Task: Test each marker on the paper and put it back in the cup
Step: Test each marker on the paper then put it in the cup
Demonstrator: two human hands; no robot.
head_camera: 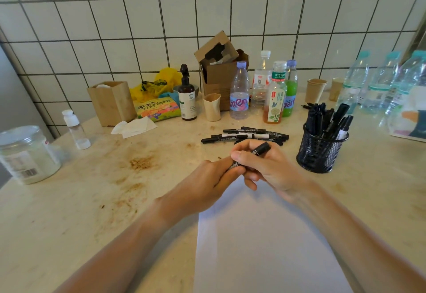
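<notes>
Table is stained stone, wide and flat, with clutter along the back wall from 10 to 2 o'clock (bottles, a carton, paper cups, none of it my concern). Paper lies flat right in front of me at 6 o'clock, a thin sheet, blank as far as I can see. It will slide on this top if I drag a tip hard, so I expect to pin it with the free hand. Mesh cup stands at 2 o'clock, upright and stuffed with black markers. It looks light and probably tippy, so drop pens in vertically, don't jab the rim. Loose pile of markers lies at 12 o'clock just beyond my hands, flat on the table; can't tell which are tested. My left hand and right hand meet over the paper's top edge, both curled round one marker: left fingers wrap the lower end, right thumb and fingers pinch the barrel, and the far end pokes out toward 1 o'clock. Looks like a cap pull is the step at hand. The marker should be light, rigid and made of smooth plastic, so a bit slippery. Grip the barrel mid-length, pull the cap straight along the axis, no twisting. Whether the cap is on or off, I can't tell; my fingers hide it.
</notes>
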